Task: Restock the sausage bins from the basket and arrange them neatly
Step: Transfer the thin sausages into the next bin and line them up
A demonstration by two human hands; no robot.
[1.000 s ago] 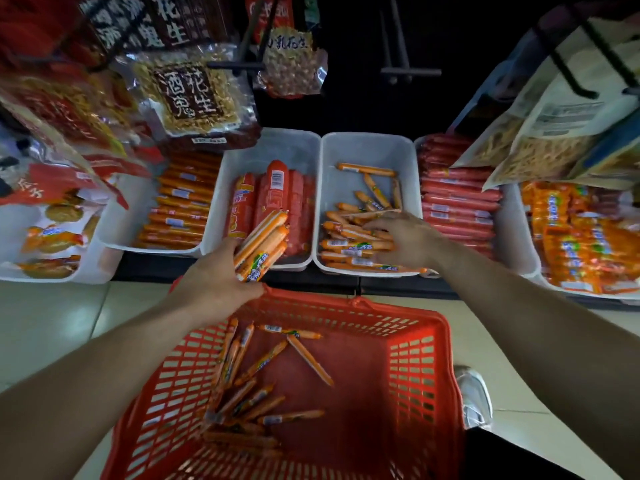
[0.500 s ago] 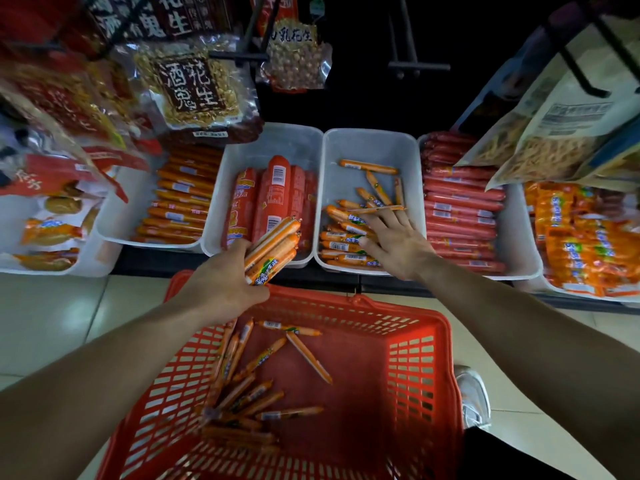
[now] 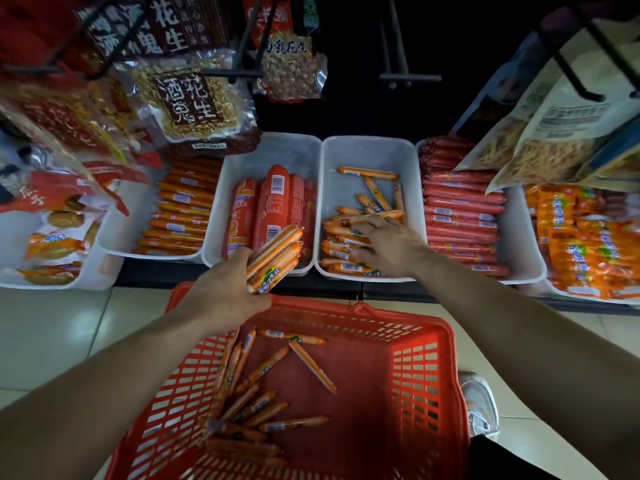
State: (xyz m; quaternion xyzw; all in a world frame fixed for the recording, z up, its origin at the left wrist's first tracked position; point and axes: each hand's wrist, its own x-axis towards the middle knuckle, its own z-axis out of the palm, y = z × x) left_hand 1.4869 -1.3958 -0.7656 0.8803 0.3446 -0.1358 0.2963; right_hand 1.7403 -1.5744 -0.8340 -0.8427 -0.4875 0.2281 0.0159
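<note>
The left hand (image 3: 225, 292) grips a bundle of thin orange film-wrapped sausages (image 3: 277, 252) over the red plastic basket (image 3: 426, 375). The right hand (image 3: 391, 244) lies flat on those in the white plastic bin (image 3: 367, 150). They are probably light and slick, so grasp them mid-length.

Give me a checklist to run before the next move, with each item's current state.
1. Left hand grips its bundle of sausages firmly: ok.
2. White bin has bare floor at the back: ok.
3. Right hand out of the bin: not ok, it lies flat on the front rows.
4. Bin contents aligned: not ok, the back sausages lie askew.
5. Red basket emptied: not ok, loose sausages are in it.
</note>
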